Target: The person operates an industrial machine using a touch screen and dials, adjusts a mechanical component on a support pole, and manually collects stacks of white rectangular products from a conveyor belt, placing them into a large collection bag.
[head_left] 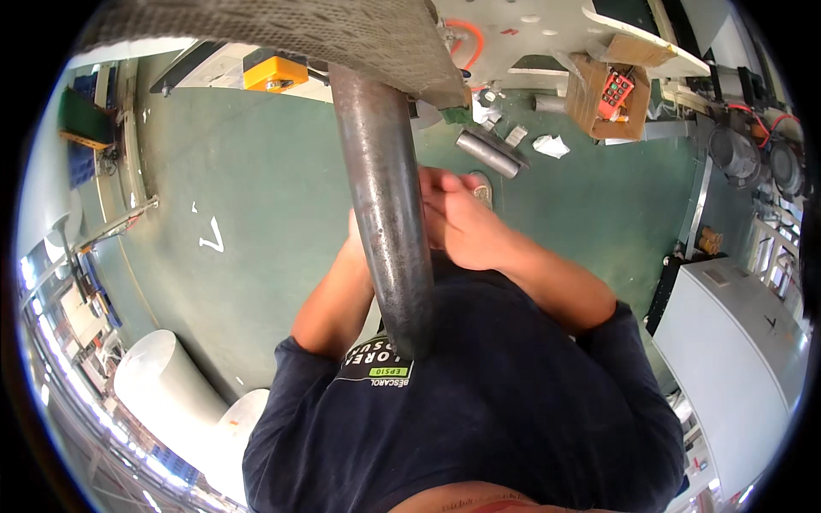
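A dark steel bar or tube (385, 197) slopes down the middle of the view, its rounded near end in front of my shirt. Above it spreads a grey textured sheet or cover (299, 34), overlapping the bar's far end. Just right of the bar is my right hand (462, 227), fingers bent and partly hidden behind the steel; what they hold, if anything, does not show. My left hand (353, 229) lies almost wholly behind the bar, with only its edge by the wrist in sight. Both hands seem close together beneath the bar, and blur softens the fingers.
On the green floor lie a short metal cylinder (492, 152) and crumpled white paper (552, 146). A cardboard box (590, 107) holds a red button remote (614, 94). A yellow box (275, 73) sits at the upper left. White rolls (162, 385) stand lower left, a grey cabinet (727, 342) right.
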`<action>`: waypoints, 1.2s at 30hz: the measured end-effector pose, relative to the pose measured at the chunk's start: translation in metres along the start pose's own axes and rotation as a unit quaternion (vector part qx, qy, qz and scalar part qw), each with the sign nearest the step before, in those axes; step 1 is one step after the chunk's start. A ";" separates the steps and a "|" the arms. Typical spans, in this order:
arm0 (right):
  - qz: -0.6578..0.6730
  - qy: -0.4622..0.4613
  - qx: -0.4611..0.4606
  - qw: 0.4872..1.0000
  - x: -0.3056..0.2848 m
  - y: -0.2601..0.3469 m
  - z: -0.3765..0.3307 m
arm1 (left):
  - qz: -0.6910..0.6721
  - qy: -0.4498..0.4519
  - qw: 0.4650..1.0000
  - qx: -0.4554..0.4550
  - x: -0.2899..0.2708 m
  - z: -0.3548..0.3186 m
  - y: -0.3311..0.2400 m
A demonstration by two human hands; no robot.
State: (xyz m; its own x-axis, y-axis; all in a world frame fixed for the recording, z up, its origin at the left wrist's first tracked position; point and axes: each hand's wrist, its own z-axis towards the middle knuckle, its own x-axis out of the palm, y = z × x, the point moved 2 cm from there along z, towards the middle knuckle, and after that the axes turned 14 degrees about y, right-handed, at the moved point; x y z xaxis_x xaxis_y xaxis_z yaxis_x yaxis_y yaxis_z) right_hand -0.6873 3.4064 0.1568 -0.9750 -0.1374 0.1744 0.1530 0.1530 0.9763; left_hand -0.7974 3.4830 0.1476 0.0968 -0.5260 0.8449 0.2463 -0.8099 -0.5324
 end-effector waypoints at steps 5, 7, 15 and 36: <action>-0.017 0.134 -0.064 0.989 0.024 -0.021 0.036 | -0.040 -0.079 0.996 0.017 -0.017 -0.032 -0.029; -0.004 0.088 -0.002 0.996 0.016 -0.045 0.033 | -0.003 -0.119 0.993 -0.015 -0.032 -0.033 -0.027; -0.086 0.060 0.155 0.982 -0.017 -0.026 0.009 | 0.140 -0.252 0.957 0.013 -0.058 -0.006 0.052; -0.055 -0.416 0.085 0.904 -0.620 0.024 -0.760 | 0.442 0.077 0.778 -0.440 0.091 0.548 0.592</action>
State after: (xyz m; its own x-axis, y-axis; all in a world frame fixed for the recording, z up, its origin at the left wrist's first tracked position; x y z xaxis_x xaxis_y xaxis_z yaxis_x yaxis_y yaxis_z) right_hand 0.0432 2.7511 0.1692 -0.7765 0.6123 -0.1490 0.0890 0.3407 0.9360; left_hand -0.1144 3.0980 -0.0630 -0.2800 -0.9483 0.1497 -0.6137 0.0569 -0.7875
